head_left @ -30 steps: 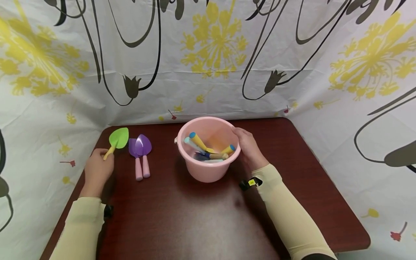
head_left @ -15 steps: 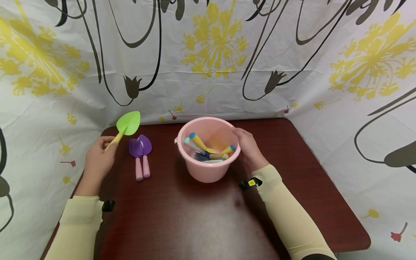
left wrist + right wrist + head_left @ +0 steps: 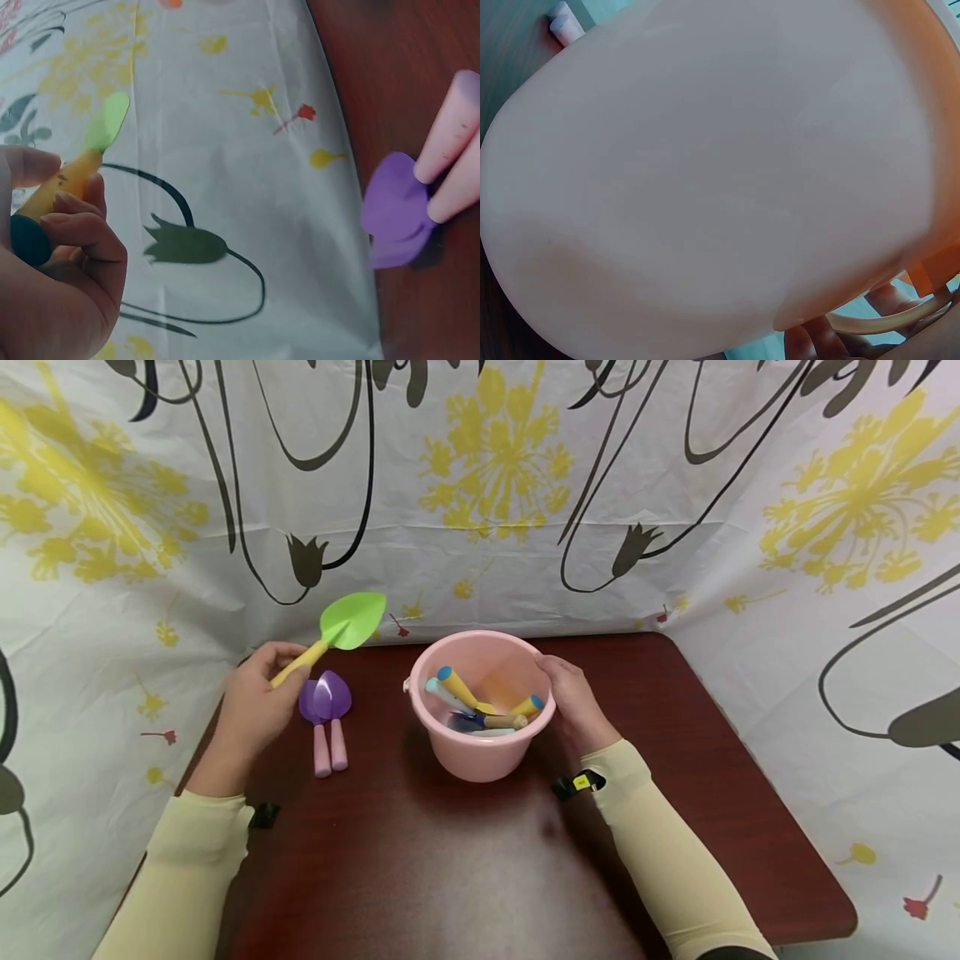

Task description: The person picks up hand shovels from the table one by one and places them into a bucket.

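Observation:
My left hand (image 3: 255, 706) grips the yellow handle of a small trowel (image 3: 351, 620), its green leaf-shaped blade tilted up and to the right. In the left wrist view, fingers curl round that handle (image 3: 56, 187), whose end is blue. Just below this hand, two purple trowels (image 3: 334, 695) with pink handles lie side by side on the table. A pink bucket (image 3: 477, 762) stands mid-table, its rim held at the right by my right hand (image 3: 573, 700). Inside it are several tools with yellow, pale blue and wooden handles; their lower parts are partly hidden.
The dark red-brown table (image 3: 480, 877) has rounded corners. A white sheet (image 3: 495, 577) with yellow and grey flower prints hangs behind it and along both sides. The bucket's wall (image 3: 705, 165) fills most of the right wrist view.
My left hand has lifted the green-bladed trowel from the table's far left corner and carried it up and rightward, above the purple trowels. The right hand and bucket have stayed put.

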`<state>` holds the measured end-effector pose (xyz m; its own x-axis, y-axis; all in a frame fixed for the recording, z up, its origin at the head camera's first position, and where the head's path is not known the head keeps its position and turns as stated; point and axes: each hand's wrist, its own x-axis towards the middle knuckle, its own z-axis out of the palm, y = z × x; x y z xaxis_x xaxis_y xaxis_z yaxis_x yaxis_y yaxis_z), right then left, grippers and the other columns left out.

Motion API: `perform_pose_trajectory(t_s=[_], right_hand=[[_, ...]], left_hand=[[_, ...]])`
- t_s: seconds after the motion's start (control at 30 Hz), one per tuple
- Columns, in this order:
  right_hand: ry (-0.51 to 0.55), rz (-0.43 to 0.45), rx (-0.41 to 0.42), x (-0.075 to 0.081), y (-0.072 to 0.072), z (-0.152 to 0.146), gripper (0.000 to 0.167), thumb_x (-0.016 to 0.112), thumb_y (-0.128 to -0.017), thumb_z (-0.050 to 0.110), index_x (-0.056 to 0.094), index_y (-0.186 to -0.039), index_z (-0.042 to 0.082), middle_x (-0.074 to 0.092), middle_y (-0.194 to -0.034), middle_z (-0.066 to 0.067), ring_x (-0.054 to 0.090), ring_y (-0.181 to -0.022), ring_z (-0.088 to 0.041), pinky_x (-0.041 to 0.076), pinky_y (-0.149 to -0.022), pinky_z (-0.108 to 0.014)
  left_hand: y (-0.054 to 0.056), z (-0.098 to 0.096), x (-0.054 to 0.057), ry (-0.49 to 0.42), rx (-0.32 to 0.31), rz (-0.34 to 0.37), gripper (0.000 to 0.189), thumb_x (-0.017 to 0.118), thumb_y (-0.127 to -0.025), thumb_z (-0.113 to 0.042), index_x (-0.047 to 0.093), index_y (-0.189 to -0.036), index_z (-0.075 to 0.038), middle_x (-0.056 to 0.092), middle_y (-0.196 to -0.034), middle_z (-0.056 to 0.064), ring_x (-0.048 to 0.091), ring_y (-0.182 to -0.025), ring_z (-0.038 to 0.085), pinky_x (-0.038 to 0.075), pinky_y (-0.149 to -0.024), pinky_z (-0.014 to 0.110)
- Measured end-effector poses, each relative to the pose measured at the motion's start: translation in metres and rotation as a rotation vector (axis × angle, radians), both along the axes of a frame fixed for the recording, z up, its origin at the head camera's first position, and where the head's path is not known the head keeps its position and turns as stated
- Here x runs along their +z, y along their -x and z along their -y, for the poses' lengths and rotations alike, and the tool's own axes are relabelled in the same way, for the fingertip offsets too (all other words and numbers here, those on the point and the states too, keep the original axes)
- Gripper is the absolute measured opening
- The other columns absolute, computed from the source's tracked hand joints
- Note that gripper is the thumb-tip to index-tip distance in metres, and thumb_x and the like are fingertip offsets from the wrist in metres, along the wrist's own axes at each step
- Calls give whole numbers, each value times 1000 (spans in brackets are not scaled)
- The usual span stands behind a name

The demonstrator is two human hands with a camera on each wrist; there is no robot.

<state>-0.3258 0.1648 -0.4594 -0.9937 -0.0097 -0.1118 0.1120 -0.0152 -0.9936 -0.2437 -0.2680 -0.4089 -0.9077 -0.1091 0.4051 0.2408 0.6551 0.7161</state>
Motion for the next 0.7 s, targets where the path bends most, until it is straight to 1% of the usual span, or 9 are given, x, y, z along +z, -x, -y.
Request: perform_pose_trajectory(t_s=[0.1,0.2,0.27,0.4,0.6,0.7], right_hand=[[2,-1,2,0,0,0,54,56,-115,38,60,-155,1,61,-153,-17,60,-139,-30,47,-120,-45],[7,-3,6,0,0,0,55,55,-116,38,59,-156,1,61,-154,-17,59,-140,-30,46,-120,-46],[13,-4,8,-1,0,0,55,55,-116,38,58,-156,1,61,-154,-18,59,-140,-30,46,-120,-46],[20,-6,7,-1,-1,-1,55,55,-116,38,58,-156,1,60,-155,-18,59,-141,-30,46,-121,-46],[37,0,9,-3,1,-1,54,56,-116,38,59,-156,2,60,-155,-16,58,-141,-29,45,-122,-45],[55,-1,6,-4,1,-1,53,57,-115,37,60,-155,2,60,-154,-16,58,-140,-28,44,-122,-44]], left_hand=[[2,-10,7,22,-55,2,29,68,-109,-26,74,-132,-8,74,-108,12,56,-78,20,45,-63,25],[7,-19,11,36,-121,10,26,69,-108,-22,74,-130,-11,75,-108,10,57,-80,23,47,-64,28],[11,-25,12,46,-166,6,24,69,-107,-21,75,-129,-13,75,-108,7,60,-83,23,48,-68,28],[18,-38,17,87,-256,-32,23,70,-107,-20,76,-127,-13,74,-107,6,61,-87,22,48,-75,29],[27,-58,25,159,-343,-67,23,69,-104,-17,77,-125,-12,71,-104,3,59,-85,21,48,-77,37],[30,-68,28,211,-385,-86,24,70,-102,-15,76,-124,-10,70,-105,3,58,-88,21,49,-79,41]])
